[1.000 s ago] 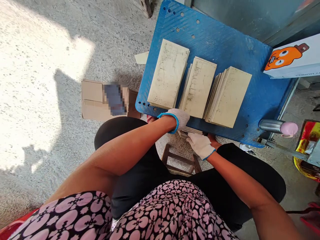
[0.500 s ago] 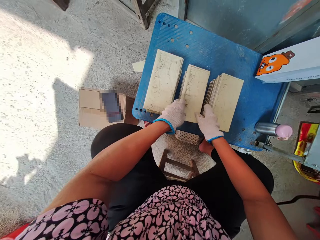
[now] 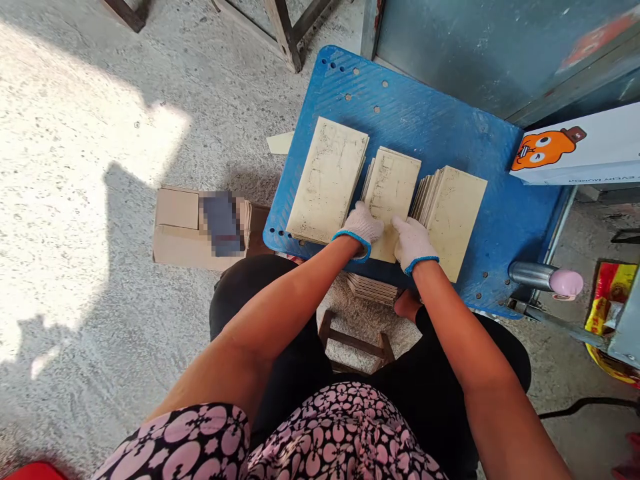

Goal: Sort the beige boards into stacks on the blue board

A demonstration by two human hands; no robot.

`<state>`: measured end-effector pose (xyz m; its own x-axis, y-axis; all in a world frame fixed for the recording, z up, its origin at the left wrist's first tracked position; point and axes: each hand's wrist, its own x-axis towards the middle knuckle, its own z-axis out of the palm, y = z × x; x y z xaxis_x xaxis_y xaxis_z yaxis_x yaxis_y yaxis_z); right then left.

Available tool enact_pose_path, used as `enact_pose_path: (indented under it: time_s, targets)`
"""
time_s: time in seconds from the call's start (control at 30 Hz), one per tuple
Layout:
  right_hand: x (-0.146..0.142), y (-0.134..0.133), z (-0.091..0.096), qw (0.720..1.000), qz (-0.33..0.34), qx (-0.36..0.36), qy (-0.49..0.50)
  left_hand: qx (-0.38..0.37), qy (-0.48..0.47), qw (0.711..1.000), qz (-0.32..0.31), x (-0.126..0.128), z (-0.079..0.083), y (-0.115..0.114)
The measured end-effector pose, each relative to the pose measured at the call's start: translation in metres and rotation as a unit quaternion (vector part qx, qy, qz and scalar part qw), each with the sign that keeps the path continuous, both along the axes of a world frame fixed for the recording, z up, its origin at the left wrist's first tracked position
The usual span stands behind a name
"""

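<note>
Three stacks of thin cream rectangular panels lie side by side on a blue plastic tabletop (image 3: 440, 110). My left hand (image 3: 367, 223), in a white knitted glove with a blue cuff, is over the lower left edge of the middle stack (image 3: 391, 180). Its fingers look curled, and what they hold, if anything, is hidden. At that stack's lower right is my right hand (image 3: 412, 241), gloved alike, with one finger stretched toward the middle panel. The left stack (image 3: 327, 180) is beside my left hand. In the right stack (image 3: 454, 223), the panels fan out leftward.
A steel bottle with a pink cap (image 3: 533, 275) lies at the table's right edge. Behind it is a white printed box (image 3: 585, 147). More panels (image 3: 373, 289) are below the front edge, near a wooden stool (image 3: 355, 339). A cardboard box (image 3: 177, 230) sits on the floor at left.
My left hand has shifted right, from between the left and middle stacks onto the middle one, with its fingers more curled. My right hand has moved slightly left. The view has tilted a little.
</note>
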<state>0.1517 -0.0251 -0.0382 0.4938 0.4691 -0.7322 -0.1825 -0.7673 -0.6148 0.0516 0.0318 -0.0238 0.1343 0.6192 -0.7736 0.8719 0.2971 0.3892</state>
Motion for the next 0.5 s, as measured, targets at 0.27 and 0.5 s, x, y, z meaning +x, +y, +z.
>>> enact_pose_path:
  time_s: [0.27, 0.5]
  targets:
    - [-0.002, 0.003, 0.020, 0.998, -0.048, 0.006, 0.048, 0.011, -0.014, 1.000, 0.014, -0.003, -0.003, -0.005]
    - [0.002, -0.009, 0.009, 0.999, -0.028, 0.010, 0.035, -0.009, -0.032, 0.999, 0.022, -0.005, -0.001, -0.011]
